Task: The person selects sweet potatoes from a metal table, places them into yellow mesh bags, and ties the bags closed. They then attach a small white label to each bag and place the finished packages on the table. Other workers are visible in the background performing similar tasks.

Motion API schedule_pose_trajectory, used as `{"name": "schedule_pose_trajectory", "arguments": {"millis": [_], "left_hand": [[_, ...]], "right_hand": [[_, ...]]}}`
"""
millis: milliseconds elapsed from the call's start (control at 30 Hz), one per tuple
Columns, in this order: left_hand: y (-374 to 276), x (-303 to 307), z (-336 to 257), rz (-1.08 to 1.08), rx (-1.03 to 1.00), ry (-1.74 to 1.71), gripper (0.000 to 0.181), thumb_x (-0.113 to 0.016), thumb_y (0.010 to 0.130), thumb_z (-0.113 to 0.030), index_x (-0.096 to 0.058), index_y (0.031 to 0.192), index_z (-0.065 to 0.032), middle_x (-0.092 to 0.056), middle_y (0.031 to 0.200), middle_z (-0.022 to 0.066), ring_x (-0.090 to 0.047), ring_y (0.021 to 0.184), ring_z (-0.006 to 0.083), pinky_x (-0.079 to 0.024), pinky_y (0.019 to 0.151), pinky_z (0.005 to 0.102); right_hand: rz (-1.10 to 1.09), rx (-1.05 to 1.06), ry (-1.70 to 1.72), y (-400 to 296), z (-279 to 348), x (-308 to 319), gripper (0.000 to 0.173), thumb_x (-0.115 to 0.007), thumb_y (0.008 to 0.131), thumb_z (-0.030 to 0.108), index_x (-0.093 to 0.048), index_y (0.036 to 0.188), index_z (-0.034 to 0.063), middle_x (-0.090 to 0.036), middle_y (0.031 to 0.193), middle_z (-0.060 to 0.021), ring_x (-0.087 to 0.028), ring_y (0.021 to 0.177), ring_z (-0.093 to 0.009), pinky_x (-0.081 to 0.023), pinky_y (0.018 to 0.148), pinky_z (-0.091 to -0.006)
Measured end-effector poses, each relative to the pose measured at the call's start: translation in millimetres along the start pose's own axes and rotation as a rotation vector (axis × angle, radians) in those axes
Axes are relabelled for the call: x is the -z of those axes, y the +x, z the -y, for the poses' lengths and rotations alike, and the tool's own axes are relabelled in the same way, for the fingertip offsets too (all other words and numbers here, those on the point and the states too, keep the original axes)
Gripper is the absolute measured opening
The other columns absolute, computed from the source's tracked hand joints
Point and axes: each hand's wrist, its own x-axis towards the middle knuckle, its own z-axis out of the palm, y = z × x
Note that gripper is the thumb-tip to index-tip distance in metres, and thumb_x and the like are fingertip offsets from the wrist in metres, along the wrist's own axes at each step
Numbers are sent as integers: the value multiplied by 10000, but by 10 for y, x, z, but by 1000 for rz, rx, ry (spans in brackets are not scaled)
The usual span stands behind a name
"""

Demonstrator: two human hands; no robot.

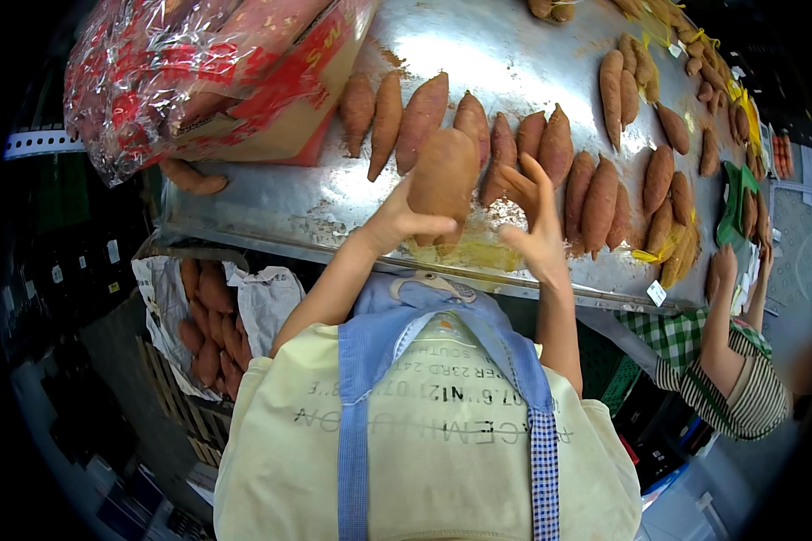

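My left hand (406, 216) holds a large sweet potato (444, 179) upright above the near edge of the metal table (291, 209); part of another sweet potato shows beneath it, blurred. My right hand (534, 216) is raised just to the right, fingers apart, with nothing in it. Behind both hands, a row of sweet potatoes (421, 122) lies across the table. Several more (599, 203) lie close together right of my right hand. Yellow mesh netting lies around some sweet potatoes (680, 260) farther right.
A cardboard box (277, 128) with clear plastic and sweet potatoes stands at the table's left. Below it, a paper-lined container (155, 291) holds sweet potatoes (213, 331). At the right, a co-worker's arms (717, 297) reach over the table near a green bag (731, 209).
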Motion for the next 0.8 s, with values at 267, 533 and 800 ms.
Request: {"name": "schedule_pose_trajectory", "arguments": {"millis": [267, 533, 800], "left_hand": [[-63, -334, 131, 32, -41, 274, 859, -789, 782, -252, -304, 1461, -49, -398, 1424, 123, -408, 1313, 224, -356, 1070, 366], [-26, -221, 476, -260, 130, 288, 315, -558, 983, -251, -643, 1118, 20, -668, 960, 56, -587, 921, 118, -451, 838, 249], [71, -135, 359, -511, 117, 198, 256, -520, 1003, -222, -681, 1002, -22, -600, 737, 19, -475, 497, 50, -348, 430, 196]], "right_hand": [[-33, 41, 207, -33, -156, -296, 1125, -851, 627, 332, -159, 1485, 103, -408, 1323, -140, -435, 1246, -271, -378, 1037, -401], [-273, 231, 343, -14, -228, -159, 1081, -832, 625, 392, -196, 1451, 106, -412, 1302, -137, -476, 1183, -270, -411, 1003, -410], [-371, 277, 737, 85, -123, -12, 1138, -824, 607, 440, -159, 1479, 135, -405, 1356, -147, -484, 1211, -309, -424, 1017, -450]]}}
